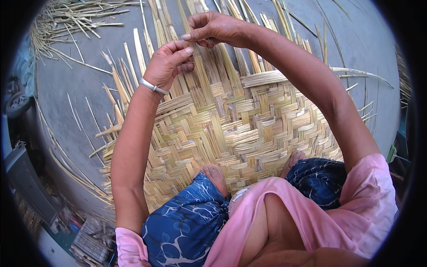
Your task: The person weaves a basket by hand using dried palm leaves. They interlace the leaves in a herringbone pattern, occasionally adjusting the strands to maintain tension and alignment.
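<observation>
A wide mat point(231, 129) woven from flat pale bamboo strips lies on the grey ground, and my bare feet rest on its near edge. Loose strip ends point(222, 58) stick out from its far side. My left hand point(168, 62), a silver bangle on its wrist, pinches one of these upright strips at the far edge. My right hand point(213, 29) reaches a little further out, its fingers closed on a thin strip just above the left hand. The two hands almost touch.
A heap of loose bamboo strips point(71, 20) lies at the far left on the concrete. Single strips point(62, 151) trail along the left side. A dark vehicle wheel point(18, 103) and cluttered objects point(89, 242) sit at the left and lower left.
</observation>
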`<state>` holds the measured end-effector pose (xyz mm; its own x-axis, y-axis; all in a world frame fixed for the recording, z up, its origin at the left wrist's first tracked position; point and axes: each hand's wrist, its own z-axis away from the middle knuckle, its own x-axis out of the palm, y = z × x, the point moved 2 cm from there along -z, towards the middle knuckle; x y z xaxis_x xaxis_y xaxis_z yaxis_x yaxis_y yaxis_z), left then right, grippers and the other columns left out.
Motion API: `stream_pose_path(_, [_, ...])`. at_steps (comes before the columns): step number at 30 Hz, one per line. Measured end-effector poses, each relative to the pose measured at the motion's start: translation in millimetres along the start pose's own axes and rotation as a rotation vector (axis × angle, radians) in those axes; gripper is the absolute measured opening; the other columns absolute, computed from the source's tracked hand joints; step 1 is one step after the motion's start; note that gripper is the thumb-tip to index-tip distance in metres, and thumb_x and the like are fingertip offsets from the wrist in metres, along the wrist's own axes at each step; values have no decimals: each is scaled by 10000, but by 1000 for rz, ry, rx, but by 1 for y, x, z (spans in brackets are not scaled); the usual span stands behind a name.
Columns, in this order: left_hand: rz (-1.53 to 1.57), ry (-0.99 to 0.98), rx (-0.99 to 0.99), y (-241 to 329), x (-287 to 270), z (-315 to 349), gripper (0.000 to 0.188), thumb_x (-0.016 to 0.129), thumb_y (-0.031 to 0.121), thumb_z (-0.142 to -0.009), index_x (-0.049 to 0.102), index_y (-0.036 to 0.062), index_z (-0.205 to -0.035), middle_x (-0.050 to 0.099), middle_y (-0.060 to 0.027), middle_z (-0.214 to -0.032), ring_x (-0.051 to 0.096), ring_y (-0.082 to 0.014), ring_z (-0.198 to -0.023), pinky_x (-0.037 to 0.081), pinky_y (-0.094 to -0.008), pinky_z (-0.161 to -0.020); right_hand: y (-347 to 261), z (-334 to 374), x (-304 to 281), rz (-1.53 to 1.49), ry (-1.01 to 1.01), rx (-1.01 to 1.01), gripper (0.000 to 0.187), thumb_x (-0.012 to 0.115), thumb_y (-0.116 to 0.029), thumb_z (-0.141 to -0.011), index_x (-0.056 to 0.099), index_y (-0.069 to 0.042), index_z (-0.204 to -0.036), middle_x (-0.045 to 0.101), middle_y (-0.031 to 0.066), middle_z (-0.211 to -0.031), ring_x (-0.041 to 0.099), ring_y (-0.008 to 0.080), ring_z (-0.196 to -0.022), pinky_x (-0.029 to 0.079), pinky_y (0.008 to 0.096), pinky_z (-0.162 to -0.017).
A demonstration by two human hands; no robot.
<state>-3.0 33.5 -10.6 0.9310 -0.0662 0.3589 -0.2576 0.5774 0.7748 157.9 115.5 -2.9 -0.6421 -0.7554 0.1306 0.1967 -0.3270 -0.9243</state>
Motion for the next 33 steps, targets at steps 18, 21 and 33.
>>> stream_pose_path(18, [-143, 62, 152, -6, 7, -5, 113, 627, 145, -852, 542, 92, -906, 590, 20, -805, 540, -53, -651, 485, -213, -607, 12, 5, -3, -93, -78, 48, 229, 681, -232, -816, 500, -109, -747, 542, -31, -651, 500, 48, -553, 409, 203, -524])
stream_pose_path(21, [-72, 17, 88, -5, 0, -5, 117, 623, 140, -851, 540, 93, -921, 605, 9, -832, 561, -66, -676, 494, -229, -651, 12, 4, 0, -60, -51, 21, 239, 687, -216, -810, 489, -108, -733, 529, -32, -636, 471, 53, -526, 396, 206, -512])
stream_pose_path(33, [-105, 58, 43, -3, 6, -7, 147, 616, 96, -839, 483, 80, -900, 641, -89, -921, 663, -198, -821, 537, -258, -624, 5, -3, 2, 125, 97, -138, 261, 722, -222, -765, 500, -104, -695, 504, -35, -615, 452, 53, -557, 359, 214, -513])
